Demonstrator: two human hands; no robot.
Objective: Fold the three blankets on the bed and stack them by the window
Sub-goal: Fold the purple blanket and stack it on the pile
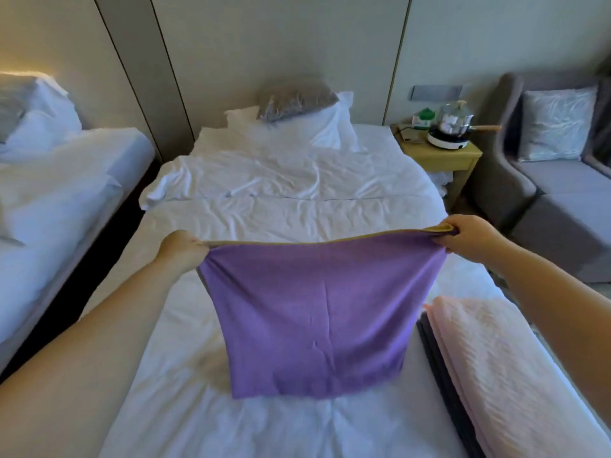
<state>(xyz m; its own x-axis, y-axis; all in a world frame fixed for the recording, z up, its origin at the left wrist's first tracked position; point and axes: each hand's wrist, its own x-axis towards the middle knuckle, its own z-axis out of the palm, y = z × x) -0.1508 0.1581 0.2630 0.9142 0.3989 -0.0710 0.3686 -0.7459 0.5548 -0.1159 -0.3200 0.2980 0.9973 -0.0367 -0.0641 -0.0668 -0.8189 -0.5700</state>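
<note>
Panelled walls are backing a hotel room, and a white-sheeted bed (pixel 297 180) is filling its middle. Everything below is being placed against the purple blanket (pixel 314 312), which is hanging over that bed.

Far left of the purple blanket, a second bed (pixel 66 180) is lying across a dark gap. At the purple blanket's upper left corner, the left hand (pixel 180 247) is pinching the edge between curled fingers and thumb. The cloth is stretching taut along its top, showing a tan reverse there, and narrowing as it is dropping toward the sheet; whether the lower hem is touching the sheet I cannot tell. At its upper right corner, the right hand (pixel 469 238) is gripping in the same way.

Below and right of the purple blanket, a pink blanket (pixel 496 358) is lying folded, with a dark blanket (pixel 433 352) peeking out beside it. Above and right, a small table (pixel 443 157) is carrying a pot (pixel 453 120), and an armchair (pixel 529 180) is standing further right. No window is showing.

Judging by the drape, the purple blanket is behaving as light, limp and soft, with no stiffness of its own. Corners are looking like the best hold, pinched through every layer so the layers are not sliding apart.
</note>
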